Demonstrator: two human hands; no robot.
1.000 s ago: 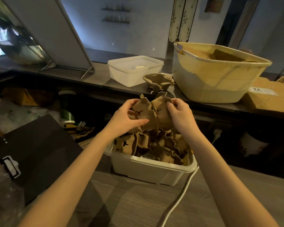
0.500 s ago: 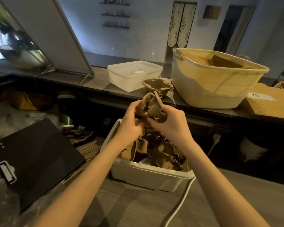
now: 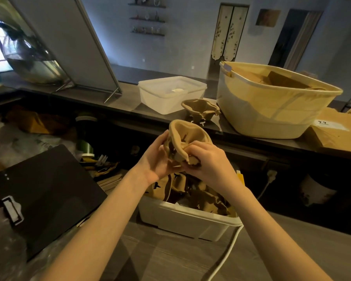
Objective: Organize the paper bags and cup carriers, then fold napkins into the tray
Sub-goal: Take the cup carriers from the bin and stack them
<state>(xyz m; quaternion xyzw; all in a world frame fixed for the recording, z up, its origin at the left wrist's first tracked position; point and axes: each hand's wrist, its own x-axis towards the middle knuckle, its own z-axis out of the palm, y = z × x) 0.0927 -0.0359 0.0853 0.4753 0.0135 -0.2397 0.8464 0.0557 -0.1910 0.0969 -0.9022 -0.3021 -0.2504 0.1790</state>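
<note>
Change vs a second ago: the cup carrier [image 3: 185, 142] both hands were teasing apart low over the white bin [image 3: 188, 222] is now lifted clear of the pile and turned, one cup pocket facing up. Camera view has also tipped up, so more of the counter shows.

Grip: left hand [image 3: 154, 163] cradles the carrier from the left and beneath, fingers curled round it. Right hand [image 3: 209, 161] pinches its lower right edge, fingers bent over the cardboard. Both are holding the same piece.

Carrier sits above the far edge of the white bin, which stands on the near table and holds the rest of the loose carriers [image 3: 193, 191], jumbled. A short stack of carriers [image 3: 201, 110] stands on the raised counter, between the clear lidded tub [image 3: 170, 94] and the big yellow basket [image 3: 272, 106].

Read: one carrier separated, likely headed for that counter stack. Bin looks mostly full, so sorting is early. Napkins not started.

Writing: a white label on the brown paper bag [image 3: 336, 134] at the counter's right end, two dark digits, too blurred to read.
</note>
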